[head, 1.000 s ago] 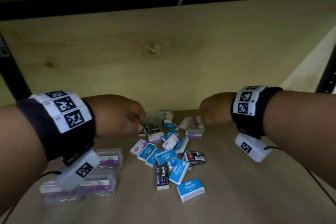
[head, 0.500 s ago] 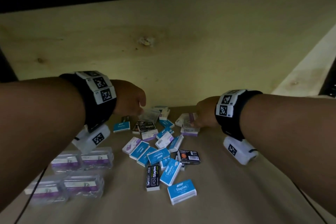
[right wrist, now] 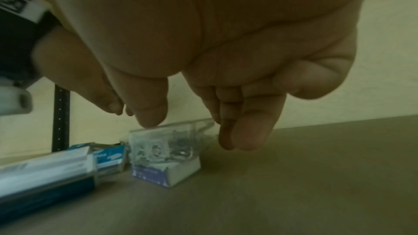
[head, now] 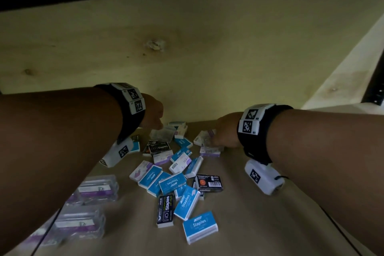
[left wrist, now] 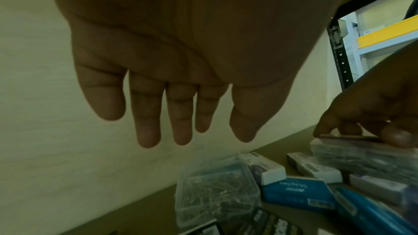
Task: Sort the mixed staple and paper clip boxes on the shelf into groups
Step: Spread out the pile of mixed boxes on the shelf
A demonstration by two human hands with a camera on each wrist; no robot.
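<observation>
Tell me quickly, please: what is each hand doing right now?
Left hand: open, fingers straight, holding nothing.
Right hand: grip closed on a clear paper clip box, thumb and fingers pinching it.

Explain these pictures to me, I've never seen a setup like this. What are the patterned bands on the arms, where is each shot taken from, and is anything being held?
No machine here: a person sorts small boxes on a wooden shelf with bare hands. The black bands with white square codes are wristbands; each carries a small camera under the wrist.

The wide picture comes from a camera on the person's head, looking down. The other two look along each palm toward the fingers.

In the middle lies a mixed pile: blue Staples boxes, black staple boxes, and white and purple ones. Clear paper clip boxes sit grouped at the near left.

The left hand hangs open and holds nothing, above a clear box of clips. The right hand reaches down with its thumb on another clear clip box resting on a white and purple box; a firm grip is not visible.
</observation>
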